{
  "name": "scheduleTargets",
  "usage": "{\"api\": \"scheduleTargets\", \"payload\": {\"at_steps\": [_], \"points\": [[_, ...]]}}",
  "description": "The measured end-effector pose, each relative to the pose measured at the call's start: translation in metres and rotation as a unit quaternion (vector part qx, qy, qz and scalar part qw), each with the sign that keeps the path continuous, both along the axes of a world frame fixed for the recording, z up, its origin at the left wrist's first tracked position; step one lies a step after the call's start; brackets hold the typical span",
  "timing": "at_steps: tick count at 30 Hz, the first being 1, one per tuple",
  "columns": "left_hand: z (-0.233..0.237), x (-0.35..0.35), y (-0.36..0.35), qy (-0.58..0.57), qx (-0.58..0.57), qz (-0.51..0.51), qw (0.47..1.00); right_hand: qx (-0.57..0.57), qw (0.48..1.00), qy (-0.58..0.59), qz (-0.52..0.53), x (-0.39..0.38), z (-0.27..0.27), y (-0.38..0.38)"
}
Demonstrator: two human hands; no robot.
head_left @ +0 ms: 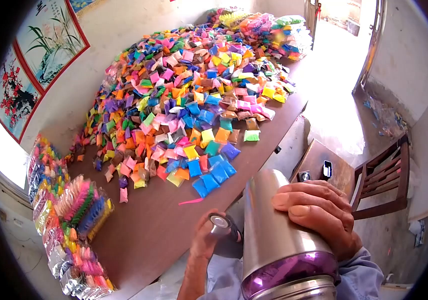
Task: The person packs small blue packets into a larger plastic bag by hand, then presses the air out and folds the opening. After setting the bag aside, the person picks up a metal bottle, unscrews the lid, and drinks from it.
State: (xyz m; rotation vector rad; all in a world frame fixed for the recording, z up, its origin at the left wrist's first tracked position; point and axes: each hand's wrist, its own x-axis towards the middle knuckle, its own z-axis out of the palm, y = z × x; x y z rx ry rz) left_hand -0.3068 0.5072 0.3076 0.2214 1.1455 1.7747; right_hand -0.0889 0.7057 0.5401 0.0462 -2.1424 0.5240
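Observation:
A large steel flask (279, 225) with a shiny purple band fills the lower middle, tilted, its threaded rim at the bottom edge of the view. Wrapped around its right side is my right hand (321, 212), fingers across the metal. To the left, my left hand (205, 240) is closed on a small silver and dark lid (220, 225), near the table's front edge. Part of that lid is hidden behind the flask.
A huge heap of small colourful packets (174, 100) covers much of the brown table (149, 240). Bagged packets (84, 205) line its left side. A small wooden stool (334, 170) and a wooden chair (386, 180) stand at the right. A pink strip (190, 201) lies near the edge.

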Motion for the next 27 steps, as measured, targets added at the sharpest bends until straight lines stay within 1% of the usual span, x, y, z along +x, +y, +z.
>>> {"api": "scheduleTargets", "payload": {"at_steps": [2, 5, 8, 11, 14, 16, 20, 22, 27], "points": [[-0.005, 0.0, 0.0, 0.004, 0.042, -0.015, 0.999, 0.004, 1.0, -0.001, -0.008, 0.0, 0.002, -0.001], [-0.019, -0.001, 0.001, -0.032, 0.041, -0.018, 0.998, 0.024, 0.999, 0.027, -0.022, -0.002, 0.003, 0.0], [-0.018, 0.0, 0.002, -0.03, 0.043, -0.016, 0.999, 0.025, 0.999, 0.036, -0.017, -0.001, 0.009, 0.0], [-0.019, -0.001, 0.003, -0.025, 0.064, -0.028, 0.997, 0.039, 0.999, 0.012, -0.026, 0.003, 0.018, 0.0], [-0.021, -0.003, 0.003, -0.033, 0.072, -0.026, 0.997, 0.047, 0.998, 0.022, -0.03, 0.001, 0.021, -0.001], [-0.018, -0.002, 0.003, -0.033, 0.071, -0.025, 0.997, 0.049, 0.997, 0.055, -0.037, -0.002, 0.023, -0.002], [-0.02, -0.003, 0.001, -0.041, 0.075, -0.02, 0.996, 0.073, 0.995, 0.048, -0.043, 0.0, 0.031, -0.001], [-0.023, -0.003, 0.0, -0.046, 0.069, -0.018, 0.996, 0.075, 0.994, 0.033, -0.075, -0.002, 0.032, -0.005], [-0.025, -0.004, -0.002, -0.059, 0.078, -0.02, 0.995, 0.087, 0.992, 0.046, -0.082, -0.003, 0.036, -0.005]]}}
